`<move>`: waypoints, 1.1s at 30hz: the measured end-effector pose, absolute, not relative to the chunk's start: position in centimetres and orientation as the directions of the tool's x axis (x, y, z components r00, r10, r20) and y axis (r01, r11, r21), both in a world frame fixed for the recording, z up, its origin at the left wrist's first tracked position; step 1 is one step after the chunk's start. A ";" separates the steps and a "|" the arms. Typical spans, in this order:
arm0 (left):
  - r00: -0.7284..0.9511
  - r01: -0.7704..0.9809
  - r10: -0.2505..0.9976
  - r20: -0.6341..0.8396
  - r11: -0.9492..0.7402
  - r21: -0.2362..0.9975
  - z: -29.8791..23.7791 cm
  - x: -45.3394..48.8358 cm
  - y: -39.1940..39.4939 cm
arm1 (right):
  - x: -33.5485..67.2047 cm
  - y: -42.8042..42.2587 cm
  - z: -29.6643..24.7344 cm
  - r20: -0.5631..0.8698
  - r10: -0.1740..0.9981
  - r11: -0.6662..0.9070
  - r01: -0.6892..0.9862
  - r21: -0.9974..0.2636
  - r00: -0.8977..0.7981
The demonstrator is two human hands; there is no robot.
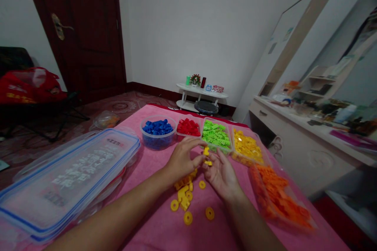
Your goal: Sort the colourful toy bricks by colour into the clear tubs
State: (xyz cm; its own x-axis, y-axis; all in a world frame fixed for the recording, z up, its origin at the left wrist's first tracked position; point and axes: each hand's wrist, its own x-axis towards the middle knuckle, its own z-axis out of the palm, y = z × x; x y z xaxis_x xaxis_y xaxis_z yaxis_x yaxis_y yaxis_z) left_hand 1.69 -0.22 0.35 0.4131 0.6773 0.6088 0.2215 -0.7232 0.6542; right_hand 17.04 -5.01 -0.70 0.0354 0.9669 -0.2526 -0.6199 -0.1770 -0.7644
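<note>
Over the pink cloth, my left hand [186, 157] pinches a small yellow building block [206, 151] between thumb and fingers. My right hand [220, 174] meets it from the other side, its fingertips on a yellow piece [208, 162] just below; whether the two pieces are joined I cannot tell. Beneath my left hand lies a loose pile of yellow blocks [184, 196], partly hidden by that hand. Several yellow ring-shaped pieces lie around the pile, among them one ring [188, 218] in front and another ring [209, 213] nearer my right wrist.
Beyond my hands stand a round tub of blue blocks [158, 131] and boxes of red blocks [188, 127], green blocks [216, 134] and yellow blocks [247, 146]. A box of orange blocks [279, 196] sits at the right. Stacked clear lids [79, 176] cover the left side.
</note>
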 end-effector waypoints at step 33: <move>0.452 0.110 0.680 0.576 -0.684 0.721 0.1 2.8 -0.3 | 18.3 -3.9 -2.1 -0.245 0.969 -0.206 -0.632 -0.747 -0.027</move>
State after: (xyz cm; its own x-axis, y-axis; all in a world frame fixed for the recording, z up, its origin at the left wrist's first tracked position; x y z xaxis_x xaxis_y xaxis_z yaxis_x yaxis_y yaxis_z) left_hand 2.79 -0.31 0.06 0.4525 0.6804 0.5764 0.1101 -0.6841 0.7211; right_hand 18.33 -3.91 -2.11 -0.0269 0.9693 -0.2445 -0.6319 -0.2060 -0.7472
